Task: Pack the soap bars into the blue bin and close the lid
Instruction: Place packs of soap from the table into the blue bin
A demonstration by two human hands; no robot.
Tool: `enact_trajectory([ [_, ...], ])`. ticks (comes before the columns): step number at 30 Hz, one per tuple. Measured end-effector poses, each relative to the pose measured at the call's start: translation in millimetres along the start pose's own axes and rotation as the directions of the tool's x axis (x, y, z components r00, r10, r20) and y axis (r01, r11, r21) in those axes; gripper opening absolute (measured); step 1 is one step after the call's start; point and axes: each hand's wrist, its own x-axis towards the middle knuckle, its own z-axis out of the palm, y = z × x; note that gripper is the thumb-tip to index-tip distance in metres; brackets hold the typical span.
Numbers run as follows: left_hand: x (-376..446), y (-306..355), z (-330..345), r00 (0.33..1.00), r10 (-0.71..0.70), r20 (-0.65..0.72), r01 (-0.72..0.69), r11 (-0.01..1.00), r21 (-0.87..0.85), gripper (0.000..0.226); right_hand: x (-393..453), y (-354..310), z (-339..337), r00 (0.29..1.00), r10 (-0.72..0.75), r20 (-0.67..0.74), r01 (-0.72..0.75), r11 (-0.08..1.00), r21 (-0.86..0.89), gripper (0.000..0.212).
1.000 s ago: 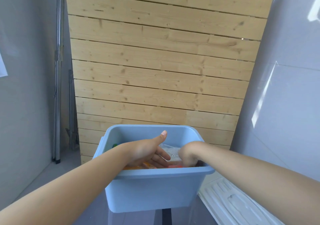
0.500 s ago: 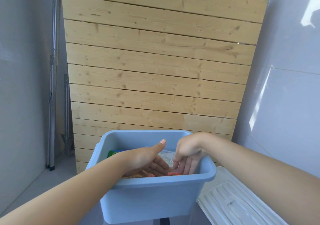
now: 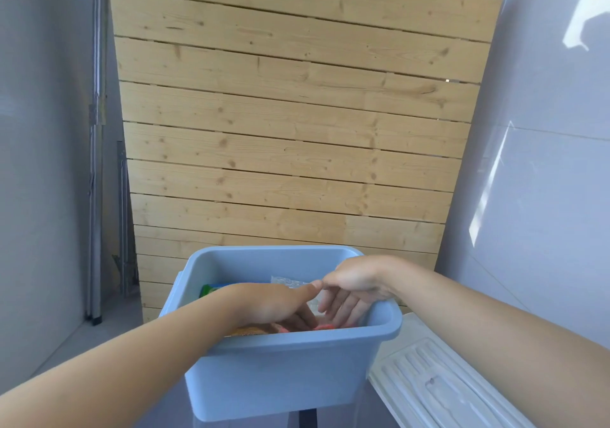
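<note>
— Over at nine o'clock, what is standing by the grey wall?

— Metal poles (image 3: 95,150) are leaning upright in the corner, beside the wooden plank wall (image 3: 290,124) that is filling twelve o'clock.

— And the bin?

— The blue bin (image 3: 280,371) is sitting at six o'clock, open on top, with no lid on it. Both arms are reaching into it from the near side.

— What is the left hand doing?

— The left hand (image 3: 277,302) is lying palm down inside the bin, thumb stretching toward one o'clock, fingers dipping among the soap bars (image 3: 284,327). Whether it is gripping one, I cannot tell; the near rim is hiding the fingertips.

— Which bars are showing?

— A green packet (image 3: 211,289) is peeking out at the bin's ten o'clock corner, a clear wrapper (image 3: 287,281) is showing behind the thumb, and orange and pink pieces are lying low near the front wall.

— And the right hand?

— The right hand (image 3: 350,292) is hanging over the bin's three o'clock rim, fingers spread loosely and pointing down, holding nothing that I can see. Its knuckle is almost touching the left thumb tip.

— Anything at four o'clock?

— A white ribbed lid (image 3: 432,384) is lying flat just beside the bin.
</note>
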Motion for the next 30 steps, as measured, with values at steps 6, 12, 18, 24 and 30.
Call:
enact_trajectory([
  [6, -9, 12, 10, 0.998, -0.014, -0.062, 0.027, 0.976, 0.215, 0.078, -9, -2, 4, 0.996, 0.063, 0.056, -0.062, 0.998, -0.032, 0.083],
  [12, -10, 7, 3, 0.990, -0.125, 0.061, 0.115, 0.982, 0.148, 0.074, -12, -2, 8, 0.990, 0.086, 0.116, -0.077, 0.994, -0.084, 0.107],
  [18, -4, -13, -2, 0.993, -0.091, 0.081, 0.091, 0.996, -0.002, 0.063, -10, 1, 10, 0.991, 0.071, 0.110, -0.073, 0.997, 0.013, 0.112],
  [24, -22, -8, 10, 0.942, 0.116, -0.315, -0.148, 0.986, -0.077, 0.047, -37, 17, 24, 0.920, -0.207, -0.333, 0.234, 0.971, 0.043, 0.058],
  [30, -67, 9, 45, 0.728, 0.404, -0.554, -0.376, 0.911, 0.170, 0.024, -97, 53, 53, 0.621, -0.540, -0.569, 0.474, 0.836, -0.277, 0.019],
])
